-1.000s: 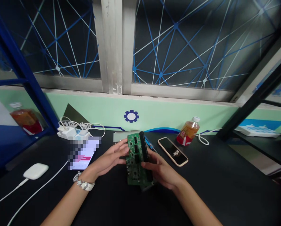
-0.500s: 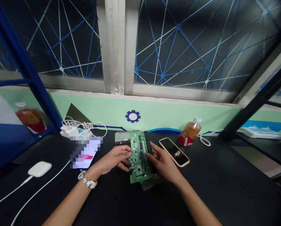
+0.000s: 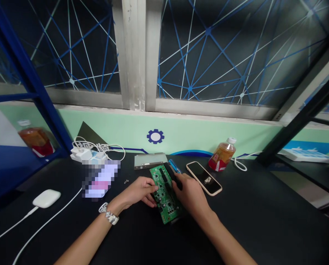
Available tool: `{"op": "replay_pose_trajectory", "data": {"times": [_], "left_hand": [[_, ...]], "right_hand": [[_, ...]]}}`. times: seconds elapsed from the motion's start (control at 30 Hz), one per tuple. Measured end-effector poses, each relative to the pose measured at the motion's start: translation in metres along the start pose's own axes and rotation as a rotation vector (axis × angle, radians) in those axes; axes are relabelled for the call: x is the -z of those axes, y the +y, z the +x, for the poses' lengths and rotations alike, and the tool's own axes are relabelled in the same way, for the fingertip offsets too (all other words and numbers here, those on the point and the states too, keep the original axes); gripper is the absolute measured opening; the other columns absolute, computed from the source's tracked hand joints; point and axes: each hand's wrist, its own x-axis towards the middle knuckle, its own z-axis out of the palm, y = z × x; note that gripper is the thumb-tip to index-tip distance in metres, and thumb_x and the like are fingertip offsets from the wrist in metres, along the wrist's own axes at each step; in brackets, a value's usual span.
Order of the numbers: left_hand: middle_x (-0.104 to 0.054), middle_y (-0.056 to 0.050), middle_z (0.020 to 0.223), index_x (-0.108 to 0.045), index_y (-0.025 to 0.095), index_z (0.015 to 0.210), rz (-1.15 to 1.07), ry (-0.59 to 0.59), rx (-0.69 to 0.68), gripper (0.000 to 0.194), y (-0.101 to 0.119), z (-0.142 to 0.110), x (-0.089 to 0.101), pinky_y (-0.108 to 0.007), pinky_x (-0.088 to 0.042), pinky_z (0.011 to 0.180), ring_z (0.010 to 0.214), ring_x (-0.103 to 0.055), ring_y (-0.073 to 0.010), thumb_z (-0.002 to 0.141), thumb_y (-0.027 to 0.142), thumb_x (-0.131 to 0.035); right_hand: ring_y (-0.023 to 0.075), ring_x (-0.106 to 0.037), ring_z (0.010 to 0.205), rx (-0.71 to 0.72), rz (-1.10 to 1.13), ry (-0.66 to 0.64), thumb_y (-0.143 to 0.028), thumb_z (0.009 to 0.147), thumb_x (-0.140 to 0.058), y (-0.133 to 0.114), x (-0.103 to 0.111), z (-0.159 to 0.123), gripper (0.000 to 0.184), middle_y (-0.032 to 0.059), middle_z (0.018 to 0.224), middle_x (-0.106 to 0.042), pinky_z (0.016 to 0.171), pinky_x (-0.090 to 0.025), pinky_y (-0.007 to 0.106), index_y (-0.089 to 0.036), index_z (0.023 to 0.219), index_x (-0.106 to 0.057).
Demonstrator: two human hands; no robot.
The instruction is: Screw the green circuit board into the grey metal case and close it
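Note:
A green circuit board (image 3: pixel 162 195) with black chips lies slanted in front of me, its far end leaning left. My left hand (image 3: pixel 139 190) pinches the left edge between thumb and fingers. On the right, my right hand (image 3: pixel 190 191) is closed around a black part (image 3: pixel 171 172) that runs along the right side of the board; its fingertips are partly hidden. Whether board and black part are joined, I cannot tell. Just beyond them lie a grey metal plate (image 3: pixel 150 159) and a blue tool (image 3: pixel 174 166). A few small screws (image 3: pixel 126 181) rest left of the board.
A phone (image 3: pixel 204 178) and a drink bottle (image 3: pixel 222 156) stand close to my right hand. To the left are a lit, blurred-out screen (image 3: pixel 105 180), a white charger case (image 3: pixel 46 198) with its cable, and a power strip (image 3: pixel 88 154) with plugs. Window wall behind.
The board has moved nearer to me and turned, its near end swinging right. More of the metal plate, the blue tool and the small screws now show. Both hands keep their grip.

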Motion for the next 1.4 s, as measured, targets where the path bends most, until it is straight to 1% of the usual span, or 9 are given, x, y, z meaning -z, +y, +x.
{"op": "replay_pose_trajectory", "data": {"times": [0.1, 0.4, 0.53, 0.63, 0.97, 1.07, 1.17, 1.27, 1.4], "left_hand": [[-0.062, -0.001, 0.054, -0.054, 0.015, 0.077, 0.047, 0.003, 0.015, 0.043, -0.005, 0.003, -0.003, -0.029, -0.057, 0.051, 0.057, -0.072, -0.0232, 0.073, 0.052, -0.074], [-0.059, 0.001, 0.052, -0.053, 0.015, 0.069, 0.198, 0.039, 0.004, 0.047, -0.010, 0.006, -0.010, -0.022, -0.048, 0.037, 0.042, -0.063, -0.0167, 0.071, 0.060, -0.068], [-0.064, -0.003, 0.060, -0.058, 0.015, 0.070, 0.404, 0.092, -0.082, 0.045, -0.014, 0.005, -0.009, -0.019, -0.041, 0.034, 0.039, -0.057, -0.0116, 0.079, 0.059, -0.060], [-0.060, -0.001, 0.055, -0.062, 0.015, 0.069, 0.558, 0.123, -0.130, 0.045, -0.015, 0.004, -0.007, -0.016, -0.035, 0.033, 0.036, -0.050, -0.0085, 0.083, 0.057, -0.055], [-0.064, -0.002, 0.063, -0.066, 0.014, 0.076, 0.588, 0.099, -0.132, 0.042, -0.012, 0.002, -0.005, -0.017, -0.040, 0.034, 0.041, -0.056, -0.0107, 0.085, 0.054, -0.054], [-0.065, -0.003, 0.065, -0.066, 0.014, 0.078, 0.570, 0.083, -0.142, 0.042, -0.011, 0.002, -0.006, -0.018, -0.041, 0.035, 0.042, -0.057, -0.0110, 0.085, 0.054, -0.054], [-0.065, -0.002, 0.065, -0.064, 0.015, 0.078, 0.569, 0.080, -0.150, 0.042, -0.009, 0.000, -0.006, -0.018, -0.043, 0.036, 0.043, -0.058, -0.0114, 0.086, 0.055, -0.053], [-0.065, -0.002, 0.066, -0.063, 0.016, 0.077, 0.600, 0.131, -0.169, 0.044, -0.003, -0.003, -0.004, -0.019, -0.042, 0.037, 0.044, -0.058, -0.0118, 0.087, 0.057, -0.050], [-0.064, -0.001, 0.062, -0.063, 0.017, 0.075, 0.715, 0.275, -0.212, 0.046, 0.010, -0.007, 0.007, -0.020, -0.039, 0.042, 0.046, -0.057, -0.0124, 0.090, 0.057, -0.046]], "right_hand": [[0.0233, -0.067, 0.080, -0.020, -0.076, 0.008, -0.029, 0.090, -0.054, 0.000, 0.000, 0.000, 0.018, 0.0092, 0.093, -0.070, 0.065, -0.039, 0.030, -0.020, 0.098, -0.067], [0.0161, -0.060, 0.069, -0.073, -0.216, 0.018, -0.031, 0.086, -0.058, 0.003, -0.005, -0.001, 0.010, 0.0025, 0.084, -0.061, 0.056, -0.026, 0.028, -0.021, 0.084, -0.056], [0.0148, -0.059, 0.068, -0.085, -0.189, 0.003, -0.029, 0.084, -0.060, 0.006, -0.007, 0.000, 0.010, 0.0011, 0.083, -0.061, 0.056, -0.024, 0.027, -0.021, 0.084, -0.055], [0.0139, -0.057, 0.067, -0.081, -0.155, -0.023, -0.024, 0.082, -0.060, 0.007, -0.006, 0.001, 0.007, 0.0001, 0.081, -0.061, 0.056, -0.024, 0.026, -0.021, 0.084, -0.054], [0.0132, -0.058, 0.068, -0.049, -0.116, -0.082, -0.014, 0.082, -0.055, 0.014, 0.004, 0.004, 0.011, -0.0015, 0.081, -0.064, 0.057, -0.024, 0.024, -0.023, 0.088, -0.055], [0.0147, -0.060, 0.071, -0.062, -0.157, -0.093, -0.019, 0.083, -0.056, 0.013, 0.007, 0.004, 0.011, -0.0005, 0.086, -0.065, 0.057, -0.025, 0.025, -0.024, 0.093, -0.056], [0.0185, -0.063, 0.075, -0.129, -0.213, -0.104, -0.036, 0.083, -0.059, 0.014, 0.009, 0.005, 0.020, 0.0029, 0.094, -0.067, 0.057, -0.026, 0.026, -0.025, 0.099, -0.057], [0.0237, -0.066, 0.079, -0.199, -0.269, -0.178, -0.043, 0.080, -0.060, 0.018, 0.011, 0.005, 0.023, 0.0059, 0.089, -0.069, 0.058, -0.026, 0.028, -0.024, 0.094, -0.061], [0.0238, -0.066, 0.077, -0.184, -0.276, -0.207, -0.033, 0.081, -0.057, 0.020, 0.012, 0.004, 0.012, 0.0062, 0.080, -0.069, 0.058, -0.027, 0.029, -0.023, 0.083, -0.063]]}}
